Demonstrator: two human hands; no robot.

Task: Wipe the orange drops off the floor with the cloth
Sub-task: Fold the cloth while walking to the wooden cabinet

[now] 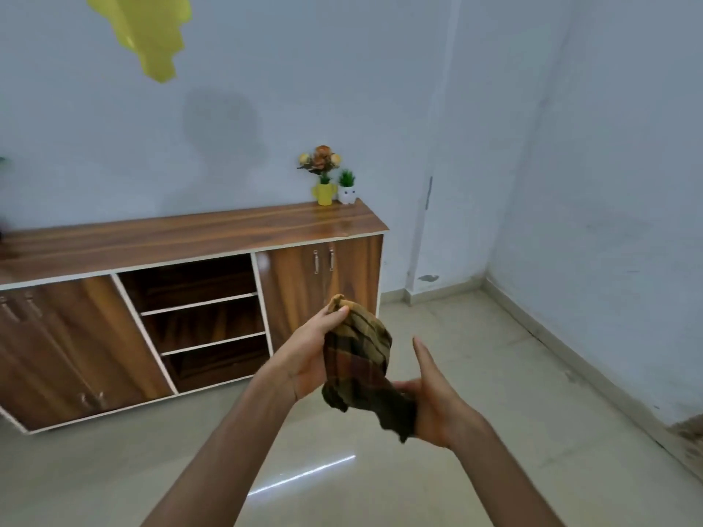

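A brown and orange checked cloth point(359, 359) hangs bunched between both hands at chest height, well above the floor point(475, 374). My left hand point(308, 355) pinches its upper end with thumb and fingers. My right hand point(433, 401) grips the lower end against the palm, index finger pointing up. No orange drops show on the glossy beige tiles in view.
A long wooden sideboard point(190, 237) with open shelves and doors stands against the wall ahead on the left. Two small potted plants point(333, 180) sit on its right end. A yellow object point(148, 32) hangs at top left. Walls meet in a corner on the right.
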